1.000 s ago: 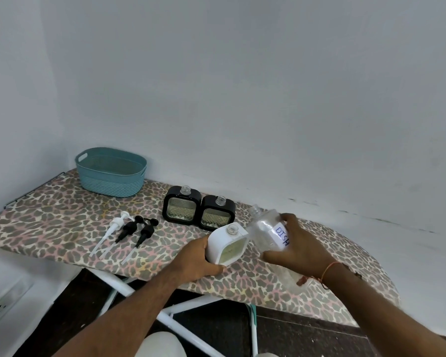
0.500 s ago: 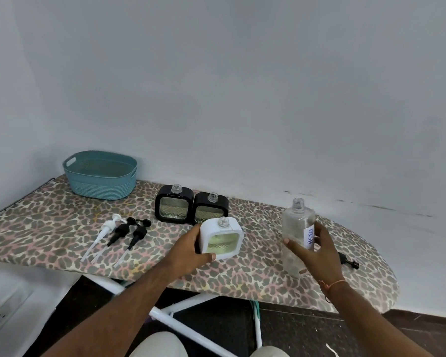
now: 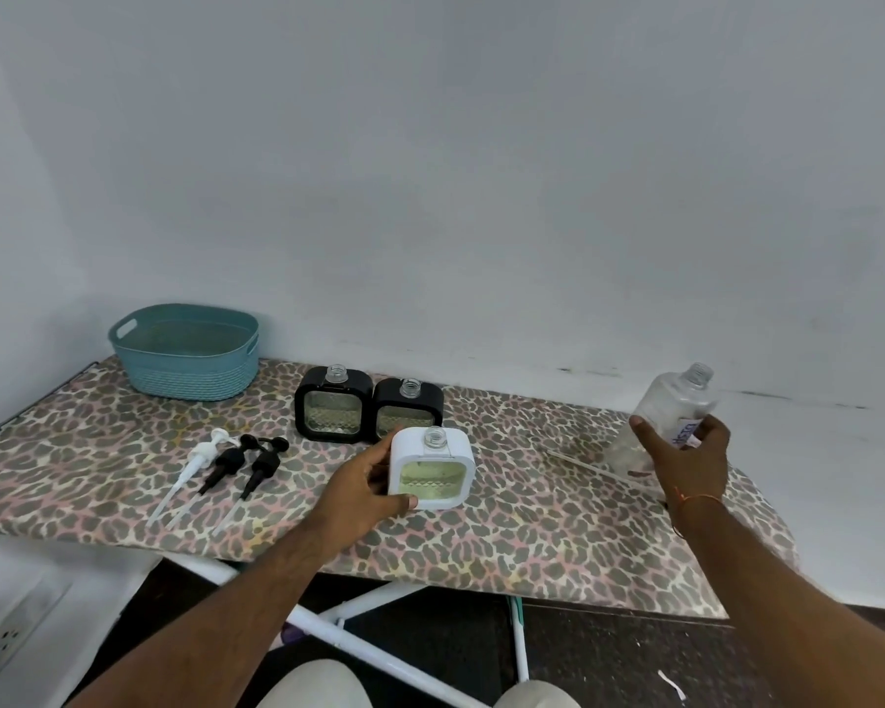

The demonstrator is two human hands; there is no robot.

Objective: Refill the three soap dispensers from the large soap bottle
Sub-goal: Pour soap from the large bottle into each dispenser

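a plain room in a home, judging by the leopard-print ironing board (image 3: 558, 544) against a bare white wall (image 3: 430, 171), with a wall socket (image 3: 9, 638) low down.

Soft, even, dimmish light, faint shadows (no glare), slight overall softness, wide-angle bending at edges.

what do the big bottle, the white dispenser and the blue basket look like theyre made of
Large soap bottle: clear plastic, probably; the wall shows through it and its neck is threaded.
White dispenser: smooth matte white shell, likely plastic, round a clear patterned window and a clear threaded neck.
Basket: teal moulded plastic by its look; the ribbed lower wall imitates weave and the handles are cut out.
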